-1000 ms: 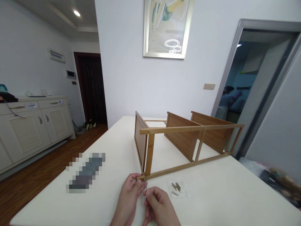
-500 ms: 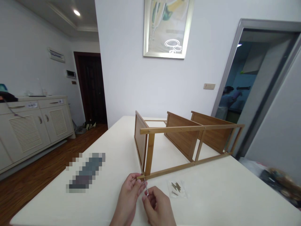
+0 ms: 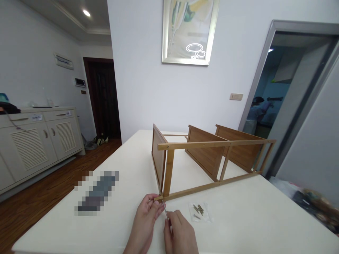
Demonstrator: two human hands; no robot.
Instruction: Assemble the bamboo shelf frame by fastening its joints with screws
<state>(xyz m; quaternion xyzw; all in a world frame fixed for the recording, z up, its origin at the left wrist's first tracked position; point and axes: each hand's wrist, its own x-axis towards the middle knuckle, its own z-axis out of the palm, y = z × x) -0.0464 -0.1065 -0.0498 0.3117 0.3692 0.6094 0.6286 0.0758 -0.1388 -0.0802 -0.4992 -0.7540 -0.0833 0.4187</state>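
Note:
A wooden shelf frame with three panels lies on its side on the white table. My left hand is closed around the near left end of its lower rail, fingers on both sides of the wood. Pinched in my right hand is a thin metal hex key; its far end meets the rail beside my left fingertips. The screw head there is hidden. Just right of my hands lies a clear plastic bag with several brass-coloured screws.
A blurred dark object lies on the table's left side. Behind the table is a white wall with a framed picture. A white cabinet stands at left. Through the right doorway a person shows in another room.
My right hand has turned and shifted slightly right and down, its fingers now further over the hex key. My left hand and the shelf frame stay in place.

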